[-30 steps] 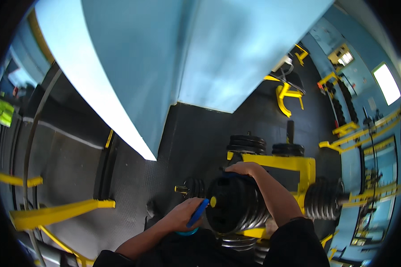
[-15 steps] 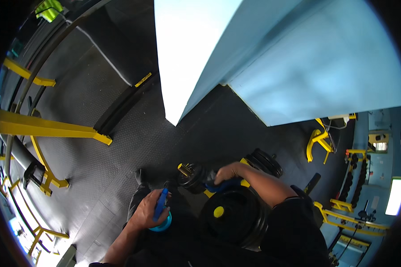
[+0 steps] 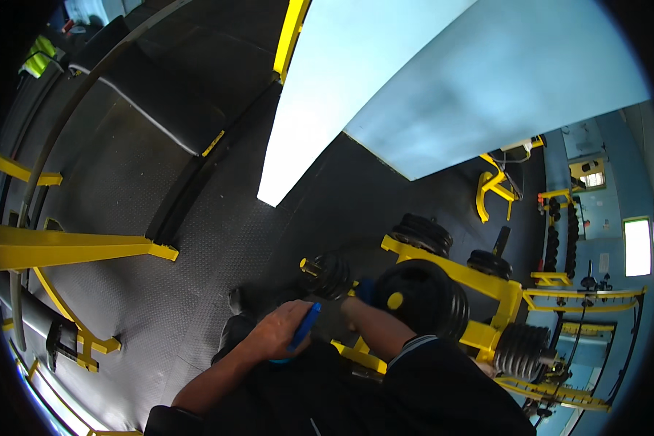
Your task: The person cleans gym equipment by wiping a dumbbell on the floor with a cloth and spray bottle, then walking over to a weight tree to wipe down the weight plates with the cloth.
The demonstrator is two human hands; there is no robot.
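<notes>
My left hand (image 3: 280,327) is closed around a spray bottle, whose blue trigger head (image 3: 305,325) sticks up past my fingers. Most of its turquoise body is hidden behind the hand. My right hand (image 3: 350,314) is low beside a yellow weight-plate rack (image 3: 479,280), close to its small stacked black plates (image 3: 330,276). Just past that hand a piece of blue cloth (image 3: 365,291) shows in part. Blur and shadow hide the right fingers, so I cannot tell whether they grip it. A large black plate (image 3: 421,291) on a yellow peg stands to the right of it.
A pale blue wall corner (image 3: 305,131) juts in ahead. Yellow-framed machines, one with a black padded bench (image 3: 145,102), stand at the left on black textured floor (image 3: 203,225). More plates (image 3: 519,352) hang on the rack's near side. A dumbbell rack (image 3: 563,232) lines the far right.
The view has shifted, showing more of the plate rack. My right hand has come down nearer to my body, relative to the blue cloth. The left hand still holds the spray bottle.
</notes>
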